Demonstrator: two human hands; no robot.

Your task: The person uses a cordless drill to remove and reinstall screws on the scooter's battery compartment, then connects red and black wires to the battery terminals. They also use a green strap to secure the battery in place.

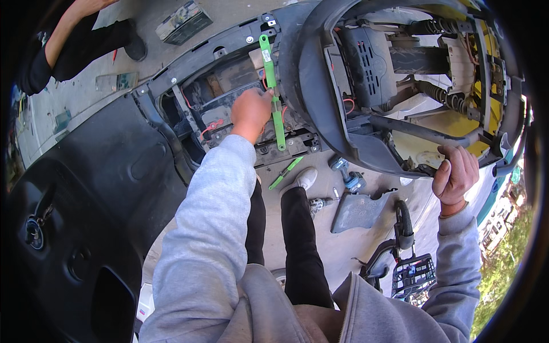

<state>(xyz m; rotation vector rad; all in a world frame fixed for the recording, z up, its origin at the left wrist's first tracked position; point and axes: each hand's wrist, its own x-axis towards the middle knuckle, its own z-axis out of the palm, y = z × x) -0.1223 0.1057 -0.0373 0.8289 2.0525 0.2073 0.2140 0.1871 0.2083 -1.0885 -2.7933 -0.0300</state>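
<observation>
My left hand (250, 113) is closed, its fingertips at the middle of a long green bar (278, 126) with rounded, holed ends. That bar lies across an open compartment (200, 123) in a black vehicle body, with red cables and dark boxes inside. What sits under my fingers is hidden. On the right, my right hand (456, 176) is curled over the edge of a large black plastic housing (366, 150). Through the housing's opening show coil shock absorbers (443, 97), a tyre (420, 60) and yellow bodywork.
On the floor lie a green-handled knife-like tool (286, 172), a blue power drill (351, 177), another drill (320, 204) and a grey panel (360, 212). A bicycle with a basket (413, 277) stands lower right. A black panel (97, 188) spreads left; another person's arm (63, 31) is upper left.
</observation>
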